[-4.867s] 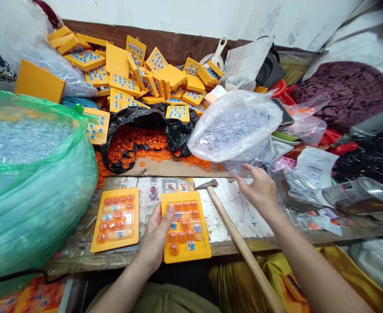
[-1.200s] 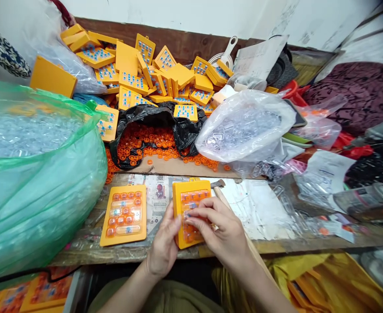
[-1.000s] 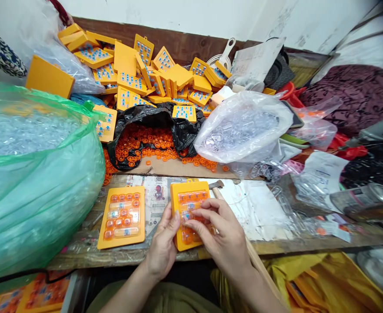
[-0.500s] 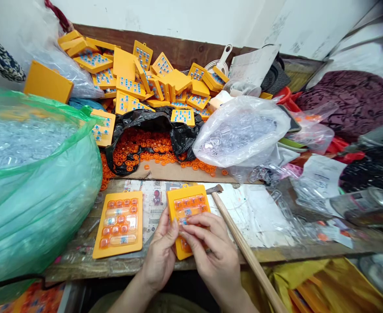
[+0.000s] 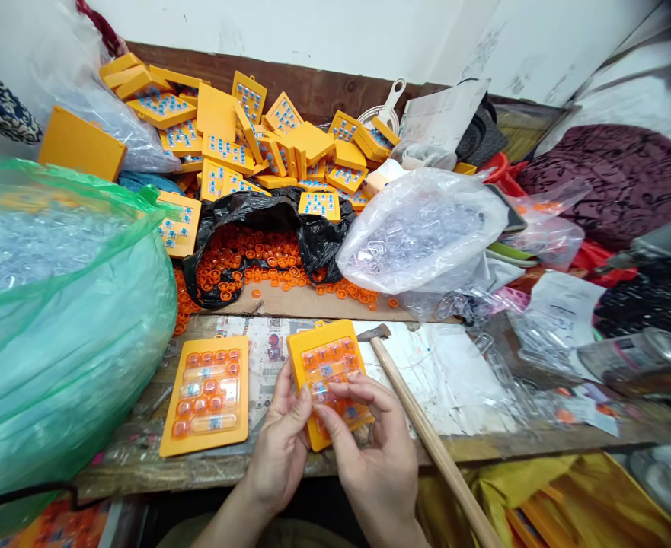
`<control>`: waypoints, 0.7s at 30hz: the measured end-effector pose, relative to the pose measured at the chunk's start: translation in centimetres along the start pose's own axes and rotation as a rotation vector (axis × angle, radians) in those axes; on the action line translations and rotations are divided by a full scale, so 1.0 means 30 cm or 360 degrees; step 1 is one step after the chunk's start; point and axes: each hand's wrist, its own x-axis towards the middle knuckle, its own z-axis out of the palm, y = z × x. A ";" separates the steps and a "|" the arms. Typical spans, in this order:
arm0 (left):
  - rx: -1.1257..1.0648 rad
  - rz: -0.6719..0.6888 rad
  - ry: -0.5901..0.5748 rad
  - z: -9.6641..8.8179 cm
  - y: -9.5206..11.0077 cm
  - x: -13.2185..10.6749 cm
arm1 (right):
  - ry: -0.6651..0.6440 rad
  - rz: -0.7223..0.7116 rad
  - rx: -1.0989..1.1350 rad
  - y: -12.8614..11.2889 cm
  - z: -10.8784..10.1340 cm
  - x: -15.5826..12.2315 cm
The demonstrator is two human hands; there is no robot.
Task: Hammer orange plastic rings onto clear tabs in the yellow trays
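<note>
My left hand (image 5: 281, 438) grips a yellow plastic board (image 5: 298, 350) by its left edge, tilted up off the table, its thumb lying on the front. Rows of orange round caps and clear caps fill the board's recess, with blue print under some clear ones. Over the lower right of the recess is my right hand (image 5: 378, 441); its thumb and fingers are apart, with fingertips at the caps. Part of the board is hidden behind these fingers. To the left, a second yellow board (image 5: 175, 415) with similar orange and clear caps lies flat.
A wooden-handled hammer (image 5: 420, 418) lies right of the held board. Behind are a black bag (image 5: 221, 217) spilling orange caps (image 5: 278, 262) and a heap of yellow boards (image 5: 215, 110). A clear bag (image 5: 426, 228) of transparent parts stands right, a green bag (image 5: 84, 365) left.
My right thumb and fingers have parted from a near pinch over the caps. The held board has shifted slightly up and left.
</note>
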 end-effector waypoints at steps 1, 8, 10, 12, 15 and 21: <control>0.0011 0.0002 -0.0016 0.000 -0.001 0.000 | 0.0017 0.0019 0.0025 0.003 0.002 -0.004; 0.0090 0.0004 -0.0017 0.005 -0.004 0.005 | 0.0119 -0.0012 0.0076 0.012 0.012 -0.017; 0.0110 0.0015 0.0009 0.005 -0.005 0.007 | 0.0088 -0.0063 0.0018 0.008 0.008 -0.005; 0.0128 0.0029 0.0026 0.004 -0.007 0.008 | 0.0028 -0.0127 -0.0018 0.001 -0.001 0.013; 0.0162 0.0035 0.0035 0.000 -0.010 0.008 | -0.0072 -0.0203 -0.0067 -0.002 -0.019 0.042; 0.0272 0.0066 0.0072 -0.010 -0.019 0.005 | -0.0060 0.0239 -0.0393 0.050 -0.052 0.082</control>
